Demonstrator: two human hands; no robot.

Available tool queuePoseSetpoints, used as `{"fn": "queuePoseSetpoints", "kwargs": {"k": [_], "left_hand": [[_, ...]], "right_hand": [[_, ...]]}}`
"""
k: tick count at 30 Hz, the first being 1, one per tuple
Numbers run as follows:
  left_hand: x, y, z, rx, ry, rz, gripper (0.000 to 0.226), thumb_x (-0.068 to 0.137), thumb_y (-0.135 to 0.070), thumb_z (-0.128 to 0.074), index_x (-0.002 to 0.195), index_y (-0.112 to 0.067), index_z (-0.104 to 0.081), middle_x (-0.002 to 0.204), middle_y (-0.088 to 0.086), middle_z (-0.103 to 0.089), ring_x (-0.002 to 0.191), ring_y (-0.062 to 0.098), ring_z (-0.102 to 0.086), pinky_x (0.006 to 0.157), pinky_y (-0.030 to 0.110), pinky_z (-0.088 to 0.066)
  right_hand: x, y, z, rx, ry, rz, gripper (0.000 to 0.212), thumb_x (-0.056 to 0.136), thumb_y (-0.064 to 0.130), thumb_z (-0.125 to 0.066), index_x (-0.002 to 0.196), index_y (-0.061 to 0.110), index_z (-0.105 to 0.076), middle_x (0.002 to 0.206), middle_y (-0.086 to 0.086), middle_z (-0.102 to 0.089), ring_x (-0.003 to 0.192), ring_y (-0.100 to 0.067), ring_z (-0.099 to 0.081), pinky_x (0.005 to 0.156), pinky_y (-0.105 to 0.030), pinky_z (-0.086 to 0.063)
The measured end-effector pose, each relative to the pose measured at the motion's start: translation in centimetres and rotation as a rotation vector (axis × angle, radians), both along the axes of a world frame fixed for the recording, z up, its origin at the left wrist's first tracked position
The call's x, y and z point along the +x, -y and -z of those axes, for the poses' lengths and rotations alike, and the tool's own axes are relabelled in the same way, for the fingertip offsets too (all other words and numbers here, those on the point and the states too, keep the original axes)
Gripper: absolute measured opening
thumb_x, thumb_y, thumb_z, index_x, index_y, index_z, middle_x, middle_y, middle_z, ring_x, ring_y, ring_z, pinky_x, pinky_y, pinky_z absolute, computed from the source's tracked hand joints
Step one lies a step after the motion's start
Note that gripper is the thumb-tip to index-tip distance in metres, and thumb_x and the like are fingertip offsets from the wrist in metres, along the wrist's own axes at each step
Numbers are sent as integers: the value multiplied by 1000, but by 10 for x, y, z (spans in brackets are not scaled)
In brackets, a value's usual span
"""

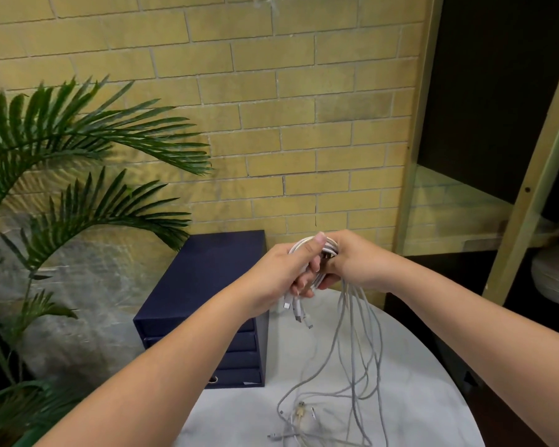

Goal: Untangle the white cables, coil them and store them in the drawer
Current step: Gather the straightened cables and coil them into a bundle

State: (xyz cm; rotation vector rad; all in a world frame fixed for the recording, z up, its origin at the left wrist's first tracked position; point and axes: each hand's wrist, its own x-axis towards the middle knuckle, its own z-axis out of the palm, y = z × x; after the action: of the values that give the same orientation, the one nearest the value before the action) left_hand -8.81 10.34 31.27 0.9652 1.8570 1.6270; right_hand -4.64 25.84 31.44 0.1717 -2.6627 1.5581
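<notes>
A: White cables (pixel 313 253) sit coiled, clamped in the left hand (pixel 281 272) fingers; the right hand (pixel 352 262) fingers pinch the same coil.

B: Keep loops even; slack below the fingers trails onto the tabletop (pixel 417 366).

Occlusions, head view.
White cables (pixel 352 350) run off bottom edge; coil mostly covered by left hand (pixel 281 275) and right hand (pixel 352 262); connector types unresolvable.
</notes>
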Motion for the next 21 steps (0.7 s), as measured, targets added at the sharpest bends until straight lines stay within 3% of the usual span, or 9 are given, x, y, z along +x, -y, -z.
{"fn": "queuePoseSetpoints", "kwargs": {"k": [4, 6, 8, 10, 12, 15, 21], "left_hand": [[-3, 0, -2, -31, 37, -47, 52, 95, -53, -39, 64, -12, -45, 42, -3, -30, 39, 12, -27, 54, 29, -38], [-5, 2, 0, -55, 3, -92, 52, 97, -51, -41, 62, -12, -43, 42, -2, -29, 38, 12, -26, 51, 29, -35], [-8, 4, 1, -102, -17, -112, 53, 96, -53, -43, 61, -13, -43, 44, -2, -30, 40, 13, -27, 49, 28, -34], [-11, 8, 2, -142, -9, -122, 55, 94, -57, -43, 59, -14, -44, 44, -2, -30, 40, 13, -28, 48, 27, -33], [-13, 13, 2, -169, 6, -129, 58, 92, -60, -41, 57, -14, -43, 42, -4, -30, 38, 12, -27, 48, 27, -32], [-15, 18, 4, -168, 61, -119, 58, 92, -60, -40, 56, -14, -43, 41, -4, -28, 36, 12, -25, 48, 28, -30], [-16, 24, 1, -117, 131, -114, 52, 94, -52, -47, 56, -16, -41, 44, -5, -26, 37, 11, -21, 47, 26, -26]], "right_hand": [[3, 1, -1, 101, 3, -5, 37, 85, -9, -43, 80, 22, -62, 78, -8, -65, 54, -11, -60, 49, -24, -47], [5, -1, -5, 225, -46, -13, 27, 88, 2, -52, 91, 27, -62, 80, 2, -63, 51, 0, -52, 47, -19, -42], [6, -6, -9, 298, -81, -14, 22, 86, 18, -68, 106, 23, -60, 89, 8, -65, 64, 3, -57, 57, -15, -44], [7, -9, -14, 326, -95, -38, 35, 80, 30, -74, 110, 21, -58, 97, 6, -66, 82, -7, -62, 72, -26, -51], [9, -9, -17, 268, -108, -85, 33, 80, 30, -73, 106, 18, -56, 93, 2, -64, 70, -15, -58, 63, -31, -51], [11, -13, -18, 104, -97, -127, 19, 90, 19, -62, 102, 9, -52, 86, -4, -53, 53, -12, -43, 45, -21, -37], [11, -11, -13, 69, -110, -110, 12, 97, 14, -50, 104, 5, -54, 80, -2, -61, 69, -18, -62, 63, -25, -52]]}}
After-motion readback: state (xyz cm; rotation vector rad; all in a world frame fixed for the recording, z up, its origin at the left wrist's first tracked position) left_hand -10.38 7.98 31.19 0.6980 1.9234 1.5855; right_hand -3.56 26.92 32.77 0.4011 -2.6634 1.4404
